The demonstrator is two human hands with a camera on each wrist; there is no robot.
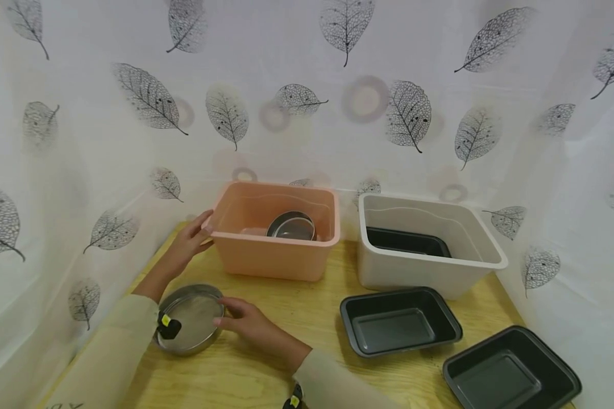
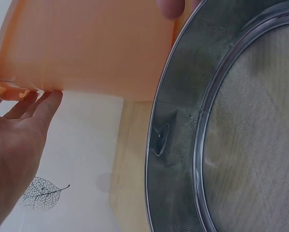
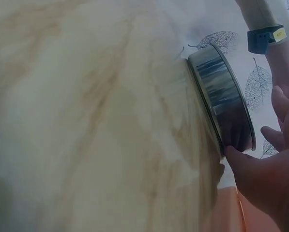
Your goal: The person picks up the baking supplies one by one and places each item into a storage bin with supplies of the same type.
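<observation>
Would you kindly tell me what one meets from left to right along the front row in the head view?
Round silver metal mesh sieve, the person's right hand, dark grey rectangular metal pan, matching dark grey rectangular tin.

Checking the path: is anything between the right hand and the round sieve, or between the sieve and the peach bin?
Nothing visible separates the right hand from the sieve; fingertips are at its rim. Toward the peach bin, only its front wall rises; the left arm runs past the sieve's left edge.

Head view: forward-down, wider; wrist views: close, both sharing sieve [image 1: 198, 319].
</observation>
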